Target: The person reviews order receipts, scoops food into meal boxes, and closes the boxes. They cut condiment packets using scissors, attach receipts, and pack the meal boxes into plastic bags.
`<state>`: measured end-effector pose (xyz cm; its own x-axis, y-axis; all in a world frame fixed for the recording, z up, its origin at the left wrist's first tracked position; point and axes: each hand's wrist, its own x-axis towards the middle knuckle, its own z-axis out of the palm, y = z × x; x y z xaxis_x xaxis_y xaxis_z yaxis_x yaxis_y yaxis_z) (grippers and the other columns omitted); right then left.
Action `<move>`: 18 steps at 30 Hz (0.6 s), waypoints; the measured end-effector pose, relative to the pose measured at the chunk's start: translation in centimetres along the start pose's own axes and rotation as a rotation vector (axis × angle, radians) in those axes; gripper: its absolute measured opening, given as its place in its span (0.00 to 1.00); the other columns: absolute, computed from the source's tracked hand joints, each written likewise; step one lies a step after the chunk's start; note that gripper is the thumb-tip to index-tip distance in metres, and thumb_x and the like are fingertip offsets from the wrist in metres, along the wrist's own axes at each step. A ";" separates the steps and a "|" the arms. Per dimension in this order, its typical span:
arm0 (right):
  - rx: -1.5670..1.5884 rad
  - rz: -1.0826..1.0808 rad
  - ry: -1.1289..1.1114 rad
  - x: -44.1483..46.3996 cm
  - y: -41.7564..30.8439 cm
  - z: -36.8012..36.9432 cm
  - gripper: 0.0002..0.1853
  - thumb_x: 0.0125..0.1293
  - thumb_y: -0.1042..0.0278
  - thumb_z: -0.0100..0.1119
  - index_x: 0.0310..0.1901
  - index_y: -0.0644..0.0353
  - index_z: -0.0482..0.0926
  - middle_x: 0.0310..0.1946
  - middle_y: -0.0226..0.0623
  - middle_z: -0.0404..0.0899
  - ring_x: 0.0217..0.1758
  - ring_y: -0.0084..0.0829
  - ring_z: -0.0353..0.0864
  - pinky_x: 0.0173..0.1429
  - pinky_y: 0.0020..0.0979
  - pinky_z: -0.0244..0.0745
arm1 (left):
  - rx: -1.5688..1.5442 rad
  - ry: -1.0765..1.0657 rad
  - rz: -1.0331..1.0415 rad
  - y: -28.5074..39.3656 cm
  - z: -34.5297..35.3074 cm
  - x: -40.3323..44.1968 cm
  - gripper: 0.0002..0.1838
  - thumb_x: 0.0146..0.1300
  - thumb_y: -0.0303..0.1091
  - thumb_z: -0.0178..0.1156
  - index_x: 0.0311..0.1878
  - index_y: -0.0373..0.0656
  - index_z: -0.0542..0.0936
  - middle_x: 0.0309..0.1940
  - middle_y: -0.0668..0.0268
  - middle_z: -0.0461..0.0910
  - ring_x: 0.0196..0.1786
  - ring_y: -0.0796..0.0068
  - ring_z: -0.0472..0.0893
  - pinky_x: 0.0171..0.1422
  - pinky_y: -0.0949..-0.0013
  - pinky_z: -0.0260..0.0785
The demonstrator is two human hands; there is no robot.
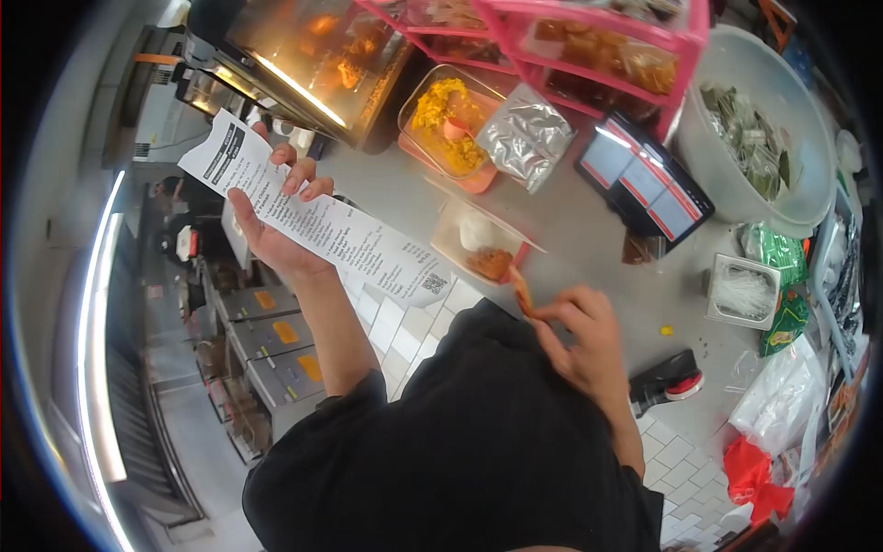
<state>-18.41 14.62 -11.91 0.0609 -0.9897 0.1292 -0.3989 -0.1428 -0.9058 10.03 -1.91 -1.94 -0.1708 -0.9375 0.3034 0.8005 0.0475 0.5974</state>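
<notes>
My left hand (285, 216) holds up a long printed receipt (313, 216), gripped between the thumb and fingers, with a QR code at its lower end. On the grey counter, an open paper food box (446, 244) contains white rice (476, 232) and a brown fried piece (489, 265). Beside that box is my right hand (581, 340), its thumb and fingers pinched on a narrow orange-red strip (521, 293). The strip's far end reaches the box's corner; whether it is a flap of the box or a separate piece, I cannot tell.
Behind the box sit a tub of yellow food (448, 115) and a foil packet (526, 131). A tablet (644, 175) stands to their right, near a large bowl (796, 198) of wrapped leaves. Further along are a small metal container (741, 293) and a black-and-red device (667, 382).
</notes>
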 end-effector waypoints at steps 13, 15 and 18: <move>-0.444 0.072 -0.161 11.0 3.2 25.5 0.07 0.58 0.72 0.66 0.39 0.56 0.83 0.37 0.33 0.80 0.42 0.37 0.80 0.49 0.37 0.71 | -0.006 0.113 0.034 14.9 -21.8 1.0 0.38 0.71 0.46 0.52 0.76 0.40 0.51 0.47 0.61 0.65 0.39 0.73 0.64 0.43 0.69 0.61; -0.546 0.053 -0.256 11.7 2.4 23.9 0.08 0.58 0.72 0.66 0.41 0.57 0.83 0.36 0.34 0.79 0.42 0.35 0.81 0.49 0.36 0.72 | -0.113 0.147 0.044 13.8 -24.0 0.2 0.38 0.71 0.48 0.52 0.76 0.40 0.50 0.48 0.61 0.65 0.40 0.73 0.64 0.43 0.68 0.61; -0.268 0.203 -0.124 15.6 -1.7 21.1 0.12 0.63 0.75 0.63 0.48 0.61 0.82 0.37 0.34 0.79 0.35 0.25 0.79 0.40 0.27 0.73 | -0.212 0.174 -0.017 13.2 -24.9 0.0 0.41 0.70 0.55 0.50 0.76 0.41 0.50 0.49 0.60 0.65 0.40 0.71 0.63 0.43 0.67 0.61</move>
<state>2.53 -0.48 -16.92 0.0601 -0.9924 -0.1072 -0.6388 0.0443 -0.7681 34.92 -9.86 -12.50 -0.0987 -0.9835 0.1519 0.9038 -0.0247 0.4273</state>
